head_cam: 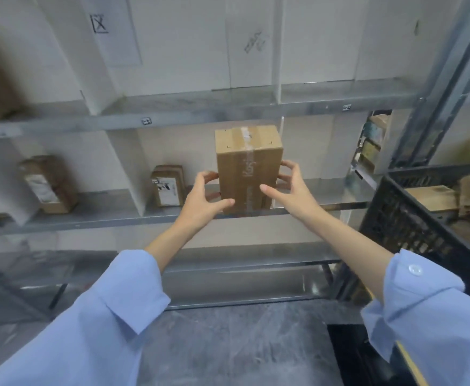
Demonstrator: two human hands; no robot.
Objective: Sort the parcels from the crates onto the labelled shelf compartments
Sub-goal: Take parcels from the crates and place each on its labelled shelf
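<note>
Head view: your arms were outstretched. Left hand (206,196) and right hand (291,188) gripped the upright box (249,165) on the shelf (111,218).

The person is wearing a light blue shirt of thin, smooth cloth. The left sleeve (103,316) is loose and wide, with its cuff turned back in a broad flap that has a squared corner. The right sleeve (429,310) is of the same cloth, with one pale round button (414,269) near the cuff's edge. Beyond both cuffs the forearms, the left hand (203,196) and the right hand (292,190) are bare.
</note>
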